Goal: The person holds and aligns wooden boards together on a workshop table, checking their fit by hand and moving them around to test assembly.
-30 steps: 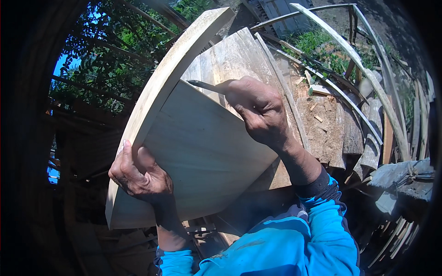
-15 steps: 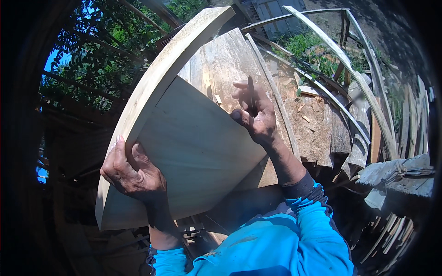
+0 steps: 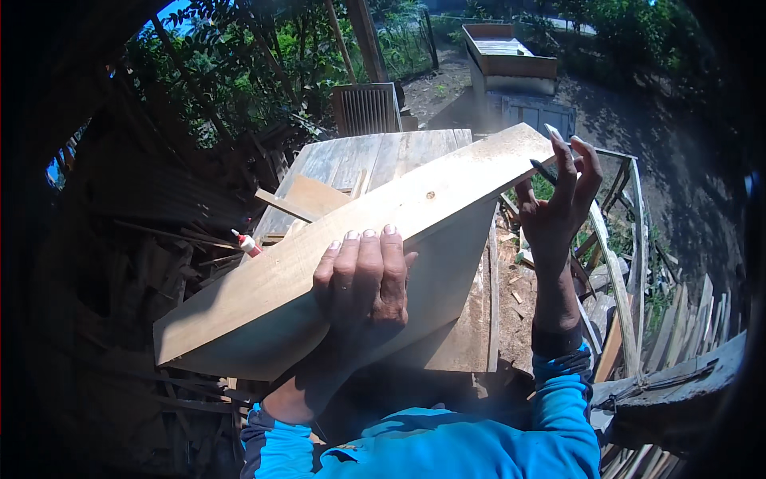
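Our left hand (image 3: 361, 279) grips the pale board (image 3: 423, 195), its four fingers laid over the near edge onto the top face, the thumb mostly hidden below. Our right hand (image 3: 561, 191) is at the board's far right end, fingers raised and partly spread, a dark pencil (image 3: 543, 171) held among them near the corner; we cannot tell whether those fingertips press on the wood.

The board lies slantwise before us, low at the left and reaching away to the upper right, with a knot in its face. A broad wooden panel (image 3: 435, 275) runs down from its near edge, mostly in shade. Both are in front of the plank desk (image 3: 399, 148), where a loose plywood piece (image 3: 317, 195) and some strips lie behind the board. Just beyond the board's left part we see a red-and-white bottle (image 3: 248, 243), tilted. A slatted wooden panel (image 3: 365, 109) stands past the desk, and a long box (image 3: 519, 66) sits farther off on the ground.
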The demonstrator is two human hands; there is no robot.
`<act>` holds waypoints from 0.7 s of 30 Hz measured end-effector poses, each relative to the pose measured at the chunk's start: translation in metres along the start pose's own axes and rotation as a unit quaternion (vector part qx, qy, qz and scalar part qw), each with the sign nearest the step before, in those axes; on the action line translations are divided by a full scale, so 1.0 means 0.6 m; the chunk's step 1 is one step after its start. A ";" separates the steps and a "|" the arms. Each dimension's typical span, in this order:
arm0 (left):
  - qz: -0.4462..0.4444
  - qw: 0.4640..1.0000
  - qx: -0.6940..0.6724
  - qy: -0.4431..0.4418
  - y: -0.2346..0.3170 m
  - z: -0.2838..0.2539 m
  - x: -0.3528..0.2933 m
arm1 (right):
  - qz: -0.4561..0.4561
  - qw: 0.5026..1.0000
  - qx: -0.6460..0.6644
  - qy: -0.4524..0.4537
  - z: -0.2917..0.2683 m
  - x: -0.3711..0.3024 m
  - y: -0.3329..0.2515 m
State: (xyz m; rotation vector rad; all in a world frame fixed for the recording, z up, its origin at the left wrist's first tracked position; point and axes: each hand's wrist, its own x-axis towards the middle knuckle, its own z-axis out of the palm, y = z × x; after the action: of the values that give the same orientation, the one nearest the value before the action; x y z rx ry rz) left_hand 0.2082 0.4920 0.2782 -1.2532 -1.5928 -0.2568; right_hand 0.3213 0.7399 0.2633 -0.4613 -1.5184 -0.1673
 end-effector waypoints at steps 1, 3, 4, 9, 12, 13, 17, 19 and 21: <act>-0.002 1.000 -0.006 0.004 0.002 0.001 0.001 | 0.100 0.990 0.087 0.047 -0.004 -0.018 -0.008; -0.009 1.000 -0.013 0.018 0.004 0.003 0.004 | 0.463 0.747 0.476 0.031 -0.001 -0.059 -0.024; 0.001 1.000 -0.011 0.028 0.001 0.002 0.007 | 0.533 0.666 0.522 0.007 0.017 -0.073 -0.030; -0.028 0.996 -0.052 -0.060 0.001 -0.012 0.017 | 0.442 0.453 0.770 -0.081 0.103 -0.095 -0.019; -0.026 0.994 -0.070 -0.079 -0.004 -0.023 0.029 | 0.415 0.490 0.765 -0.047 0.113 -0.090 -0.030; -0.019 0.994 -0.074 -0.075 -0.004 -0.026 0.033 | 0.419 0.491 0.762 -0.046 0.109 -0.090 -0.039; -0.028 0.990 -0.060 -0.124 -0.008 -0.030 0.044 | 0.444 0.479 0.757 -0.023 0.105 -0.090 -0.061; -0.025 0.988 -0.050 -0.142 -0.008 -0.031 0.042 | 0.453 0.476 0.753 -0.026 0.099 -0.104 -0.055; -0.019 0.990 -0.036 -0.135 -0.011 -0.029 0.041 | 0.462 0.561 0.680 -0.094 0.092 -0.124 -0.037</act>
State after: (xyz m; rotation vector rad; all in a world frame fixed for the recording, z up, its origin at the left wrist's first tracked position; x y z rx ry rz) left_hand 0.2152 0.4914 0.3084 -1.3586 -1.8536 -0.1736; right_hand 0.2575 0.7280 0.1936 0.0900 -0.9748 1.8427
